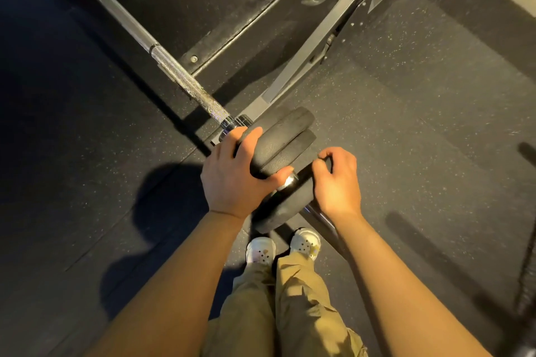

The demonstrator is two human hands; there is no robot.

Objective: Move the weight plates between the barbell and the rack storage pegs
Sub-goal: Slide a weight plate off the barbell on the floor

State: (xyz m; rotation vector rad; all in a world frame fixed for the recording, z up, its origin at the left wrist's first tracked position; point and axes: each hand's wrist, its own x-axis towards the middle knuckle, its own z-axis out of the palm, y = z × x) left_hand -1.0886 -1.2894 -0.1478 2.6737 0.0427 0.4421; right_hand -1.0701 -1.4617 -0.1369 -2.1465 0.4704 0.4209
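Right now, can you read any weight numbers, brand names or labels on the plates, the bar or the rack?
No text is readable in this view.
Weight plates: only the black rims show, no numbers or brand visible.
Barbell: bare knurled metal, no marking.
Rack frame: no sticker or sign.
Shoes: small dark charms, not lettering that can be read.

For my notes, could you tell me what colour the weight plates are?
Black weight plates, head view.
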